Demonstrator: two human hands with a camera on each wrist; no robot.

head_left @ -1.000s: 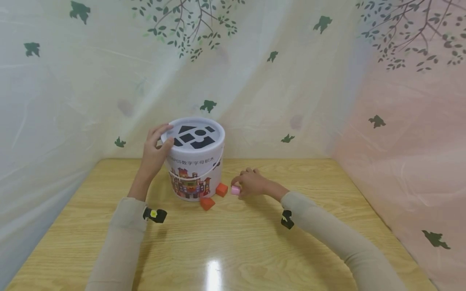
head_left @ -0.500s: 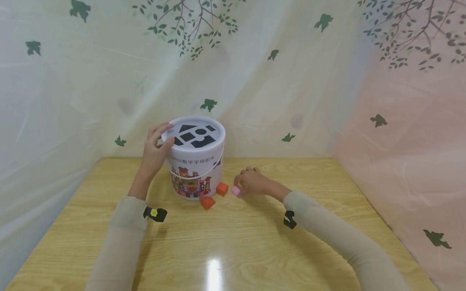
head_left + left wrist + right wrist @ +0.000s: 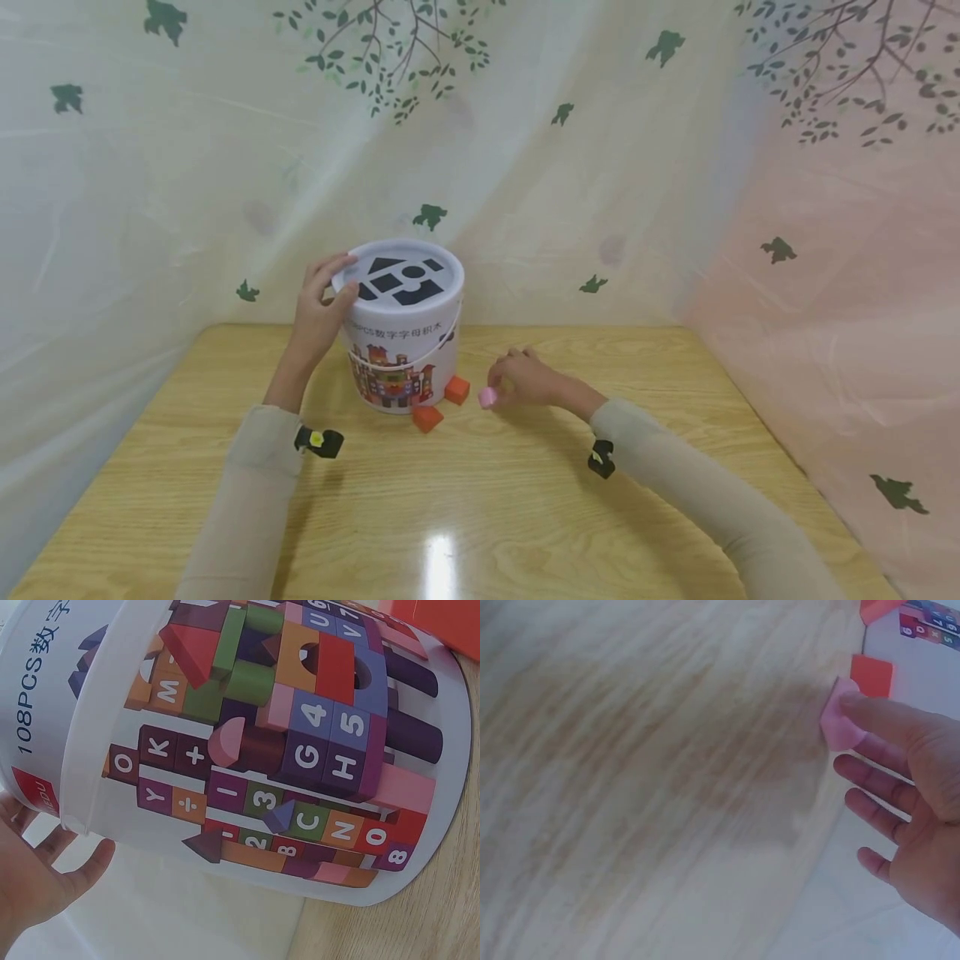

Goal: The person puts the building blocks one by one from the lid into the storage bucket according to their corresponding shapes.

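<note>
My left hand (image 3: 315,321) rests on the left rim of the white bucket (image 3: 401,333), its fingers and thumb spread over the lid's edge. Black shapes (image 3: 386,283) mark the lid, and colourful lettered blocks are printed on the side (image 3: 300,750). To the right of the bucket, my right hand (image 3: 525,379) pinches a small pink block (image 3: 840,724) between thumb and forefinger. The other fingers are loosely bent in the right wrist view. One red block (image 3: 457,390) stands by the bucket's base, and a second red block (image 3: 427,418) lies in front of it.
All of this is on a wood-grain table (image 3: 465,500). A pale curtain (image 3: 562,192) with leaf and bird prints hangs behind it, turning pink on the right side. The bucket's white carrying handle (image 3: 397,367) hangs across its front.
The pink block has turned in my right hand's fingers, and that hand has shifted slightly right. My left hand, the bucket and both red blocks stay in place.
</note>
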